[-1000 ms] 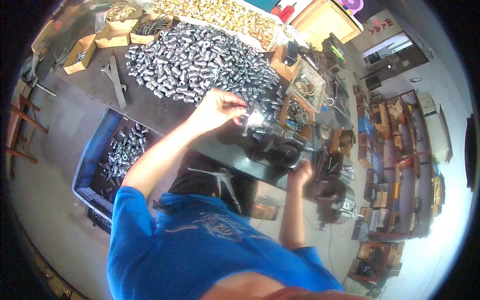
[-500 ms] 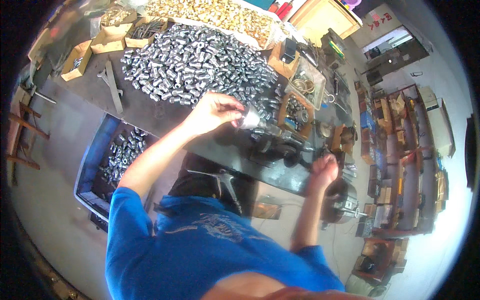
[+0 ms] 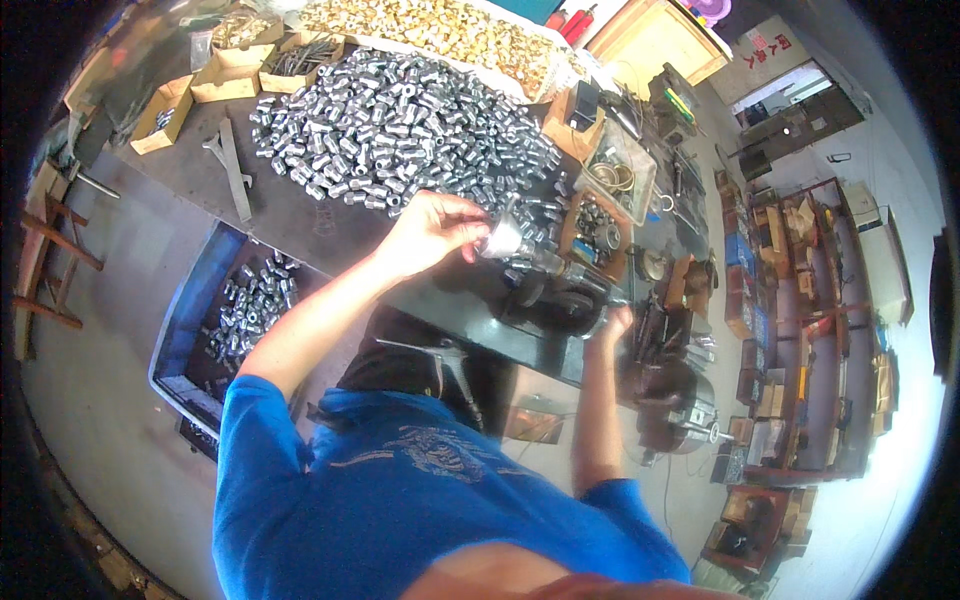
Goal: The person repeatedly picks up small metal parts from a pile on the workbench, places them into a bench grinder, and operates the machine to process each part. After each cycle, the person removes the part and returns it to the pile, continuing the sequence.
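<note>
Bench front (image 3: pixel 285 222) leaves passage; heaped fittings (image 3: pixel 395 130) block beyond left fingers (image 3: pixel 460 211).

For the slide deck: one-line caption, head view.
Left hand at the shiny head of a benchtop machine, right hand near its other end, silver fittings heaped beyond.

1. So the left hand (image 3: pixel 437 235) is pinching its fingertips right at a round metal chuck (image 3: pixel 505 238) on the bench machine (image 3: pixel 560 303); whatever's between them is too hidden to tell.
2. The right hand (image 3: pixel 614 324) is curling in at the machine's other end, grip's kinda hard to make out.
3. A big heap of silver hex fittings (image 3: pixel 400 130) is sitting just past the left hand, with brass-coloured parts (image 3: pixel 430 38) piling up behind it.
4. A flat metal bar (image 3: pixel 236 172) is lying left of the heap, near some open cardboard boxes (image 3: pixel 230 75).
5. More fittings (image 3: pixel 250 310) are filling part of a blue crate (image 3: pixel 182 325).
</note>
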`<move>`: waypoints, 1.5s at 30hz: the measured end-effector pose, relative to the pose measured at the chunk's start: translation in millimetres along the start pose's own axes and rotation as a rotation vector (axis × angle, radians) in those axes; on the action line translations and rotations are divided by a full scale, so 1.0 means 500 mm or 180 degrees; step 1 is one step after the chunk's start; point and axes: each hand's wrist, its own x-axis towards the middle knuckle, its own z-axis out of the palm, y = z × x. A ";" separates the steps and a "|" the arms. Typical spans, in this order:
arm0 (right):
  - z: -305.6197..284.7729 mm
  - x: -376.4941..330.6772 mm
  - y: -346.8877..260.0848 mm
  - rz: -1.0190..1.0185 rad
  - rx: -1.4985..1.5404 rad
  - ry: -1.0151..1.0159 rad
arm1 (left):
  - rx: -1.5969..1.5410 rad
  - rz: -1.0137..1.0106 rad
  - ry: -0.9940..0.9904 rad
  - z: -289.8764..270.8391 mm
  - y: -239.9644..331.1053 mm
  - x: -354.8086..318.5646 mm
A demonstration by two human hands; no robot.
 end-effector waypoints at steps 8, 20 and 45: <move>-0.035 0.014 0.010 0.0231 -0.0087 -0.0329 | 0.0011 0.0102 0.0051 0.014 0.011 0.002; -0.002 -0.043 -0.031 0.0678 0.0299 0.0026 | 0.0327 0.0096 0.0301 0.026 0.010 0.000; 0.038 -0.009 -0.193 -0.0617 0.0709 -0.0406 | 0.0004 0.0016 0.0451 0.018 0.003 -0.005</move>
